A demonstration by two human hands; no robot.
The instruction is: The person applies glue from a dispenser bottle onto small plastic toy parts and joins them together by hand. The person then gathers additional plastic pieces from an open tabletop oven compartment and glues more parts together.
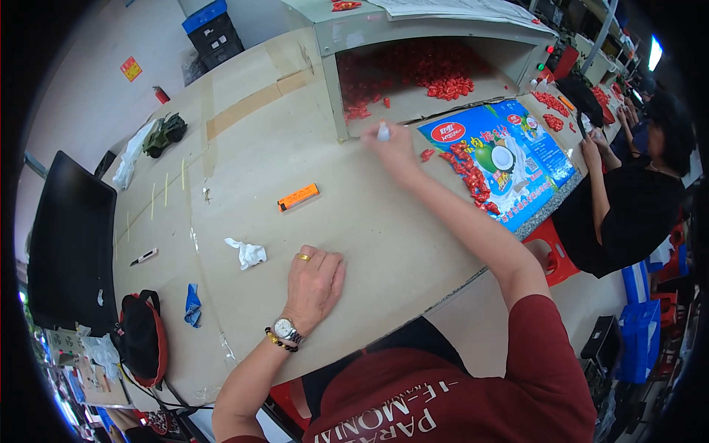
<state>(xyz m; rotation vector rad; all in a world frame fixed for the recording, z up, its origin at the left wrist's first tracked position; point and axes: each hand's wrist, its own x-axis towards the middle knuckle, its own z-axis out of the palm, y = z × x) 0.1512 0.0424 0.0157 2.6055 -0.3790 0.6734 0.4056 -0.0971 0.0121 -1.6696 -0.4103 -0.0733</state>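
Observation:
My right hand [396, 151] is closed around a small white bottle-like thing [383, 132], whose rounded end pokes up between thumb and fingers. It hovers at the front opening of a grey-white shelf box [325, 81]. Just right of the hand, a row of small red pieces [469, 173] lies on a blue printed cardboard sheet [517, 122], and one stray red piece [427, 155] sits at its left. On the table's brown covering [384, 258] rests my left hand [316, 286], back up, fingers curled under and together; whether anything is inside is hidden. An orange box [298, 197] lies beyond it.
Many red pieces [443, 77] fill the box's inside. Left on the table are crumpled tissue [247, 253], a blue wrapper [193, 305], a cutter-like pen [145, 257], a black-red pouch [142, 340], a green toy vehicle [165, 135] and a dark screen [72, 244]. A co-worker [628, 199] sits at right.

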